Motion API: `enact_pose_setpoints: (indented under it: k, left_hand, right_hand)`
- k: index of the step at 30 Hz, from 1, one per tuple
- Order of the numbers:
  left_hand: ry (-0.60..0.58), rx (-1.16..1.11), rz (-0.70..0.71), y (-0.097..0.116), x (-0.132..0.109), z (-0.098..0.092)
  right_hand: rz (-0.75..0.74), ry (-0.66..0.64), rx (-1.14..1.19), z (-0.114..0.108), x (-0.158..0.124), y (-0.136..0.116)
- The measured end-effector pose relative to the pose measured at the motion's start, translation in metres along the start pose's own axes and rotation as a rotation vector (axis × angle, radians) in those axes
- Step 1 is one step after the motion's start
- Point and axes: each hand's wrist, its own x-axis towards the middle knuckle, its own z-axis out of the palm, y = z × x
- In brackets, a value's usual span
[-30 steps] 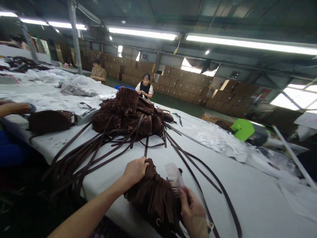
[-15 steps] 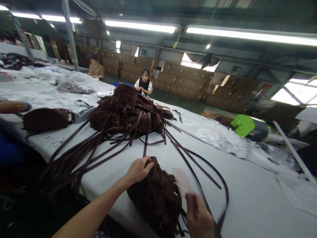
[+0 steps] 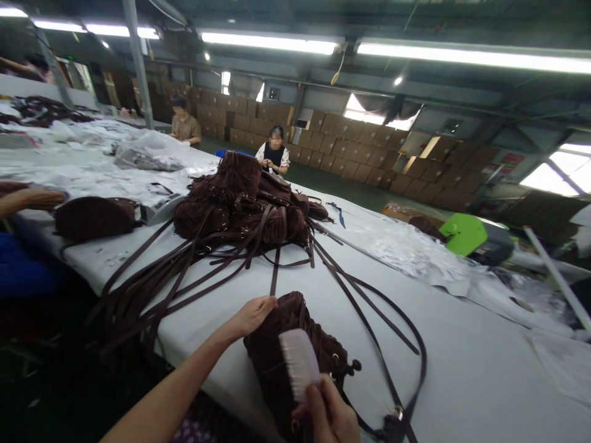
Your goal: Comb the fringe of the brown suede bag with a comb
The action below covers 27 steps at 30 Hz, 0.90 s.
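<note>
A dark brown fringed suede bag [image 3: 281, 335] lies on the white table [image 3: 462, 363] right in front of me. My left hand [image 3: 252, 315] presses on the bag's top left edge, fingers curled over it. My right hand [image 3: 330, 415] grips a pale plastic comb [image 3: 298, 363], held flat over the bag's fringe. The bag's long brown strap [image 3: 392, 344] loops off to the right across the table.
A heap of like brown fringed bags [image 3: 240, 206] with many trailing straps lies farther back. Another brown bag [image 3: 95, 216] sits at the left beside someone's arm [image 3: 28, 198]. Two people [image 3: 274, 151] work at the far end. White papers, a green object [image 3: 464, 234] and stacked cartons lie beyond.
My right hand has swung the comb left, from the bag's right side onto its middle. The left hand has stayed on the bag's top edge.
</note>
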Motion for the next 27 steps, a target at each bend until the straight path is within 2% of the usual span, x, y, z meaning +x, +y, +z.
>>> enact_pose_setpoints:
  k: [2, 5, 10, 14, 16, 19, 22, 24, 27]
  left_hand:
    - [-0.032, -0.047, -0.026, 0.000, -0.018, -0.004]
    - [-0.016, -0.053, -0.101, -0.005, -0.047, -0.001]
    - [0.178, 0.016, -0.206, -0.019, -0.083, 0.019]
    - [0.258, 0.039, -0.291, -0.027, -0.102, 0.041]
    - [0.357, 0.046, -0.357, -0.033, -0.109, 0.057]
    - [0.552, 0.062, -0.417, -0.042, -0.110, 0.084]
    - [0.662, 0.049, -0.404, -0.042, -0.099, 0.105]
    - [0.719, -0.011, -0.401, -0.037, -0.088, 0.112]
    - [0.754, -0.171, -0.366, -0.024, -0.074, 0.109]
  right_hand:
    - [0.116, 0.030, 0.027, -0.006, 0.007, -0.011]
    - [0.171, 0.007, 0.038, 0.004, 0.016, -0.005]
    - [0.173, 0.000, 0.055, 0.022, 0.015, 0.017]
    - [0.180, -0.009, 0.090, 0.018, 0.014, 0.014]
    - [0.182, -0.025, 0.091, 0.017, 0.014, 0.012]
    - [0.170, -0.027, 0.081, 0.018, 0.015, 0.011]
    - [0.175, -0.017, 0.100, 0.021, 0.016, 0.009]
    - [0.173, -0.003, 0.118, 0.022, 0.016, 0.007]
    - [0.163, 0.018, 0.134, 0.018, 0.018, 0.007]
